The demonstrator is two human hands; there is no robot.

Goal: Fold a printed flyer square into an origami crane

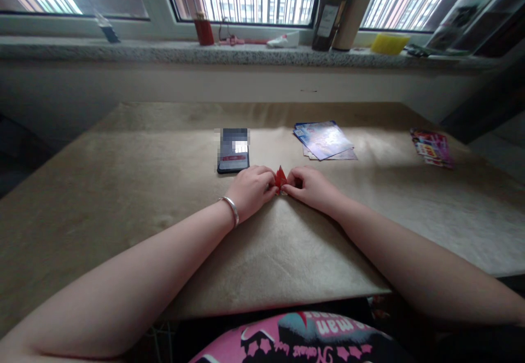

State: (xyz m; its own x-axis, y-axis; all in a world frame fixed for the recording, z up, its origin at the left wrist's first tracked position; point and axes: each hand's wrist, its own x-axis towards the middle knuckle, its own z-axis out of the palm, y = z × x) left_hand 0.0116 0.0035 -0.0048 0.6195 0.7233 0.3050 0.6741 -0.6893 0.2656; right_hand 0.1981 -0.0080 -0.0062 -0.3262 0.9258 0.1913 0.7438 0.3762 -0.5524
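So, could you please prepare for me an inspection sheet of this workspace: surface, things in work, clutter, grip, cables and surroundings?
Surface: tan table, with lighter and darker patches.
Things in work: small red piece, point upward; looks like folded paper.
Clutter: phone beyond the left grip; sheets, overlapping, beyond the right grip; colourful cards farther right.
Grip: left and right both pinch the red piece, one from each side; bracelet on the left wrist.
Cables: nothing seen on the table.
Surroundings: window behind the sill; on the sill, among others, a red pot, a dark jar and a yellow block.
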